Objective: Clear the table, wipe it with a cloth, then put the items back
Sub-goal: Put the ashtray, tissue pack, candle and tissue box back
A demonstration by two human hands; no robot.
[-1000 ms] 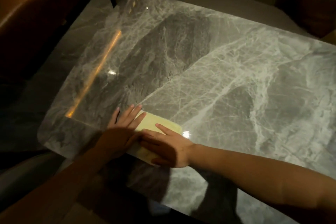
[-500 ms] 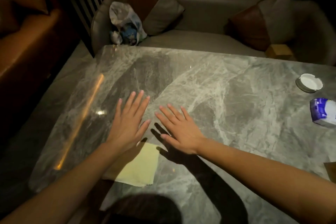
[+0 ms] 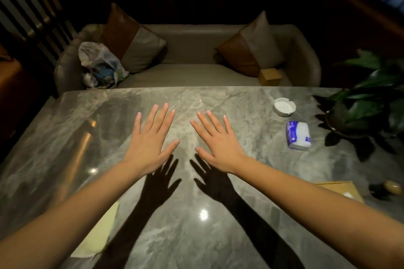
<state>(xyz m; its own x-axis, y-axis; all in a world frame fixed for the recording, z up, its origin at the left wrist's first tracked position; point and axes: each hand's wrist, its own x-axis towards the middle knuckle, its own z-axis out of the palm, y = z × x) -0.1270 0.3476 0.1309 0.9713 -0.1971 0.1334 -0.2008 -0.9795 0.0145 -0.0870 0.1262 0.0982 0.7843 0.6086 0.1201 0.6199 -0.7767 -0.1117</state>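
Higher now, the left hand (image 3: 150, 144) and right hand (image 3: 218, 144) float over the worktop (image 3: 185, 242), fingers spread flat, holding nothing. The yellow cloth (image 3: 98, 231) lies at the worktop's near edge. It looks soft, light and floppy, so pinch a corner.

beige sofa (image 3: 192, 72) | crumpled plastic bag (image 3: 100, 65) on left seat end | left cushion (image 3: 133, 39) | right cushion (image 3: 251, 50) | both brown-grey

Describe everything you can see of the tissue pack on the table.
The tissue pack is a soft, pillow-shaped packet, white with blue-purple print at its left end, in a plastic-looking wrapper. It lies flat on the right side of the marble table, nearer than the white ashtray, left of the potted plant. Only the table touches it.
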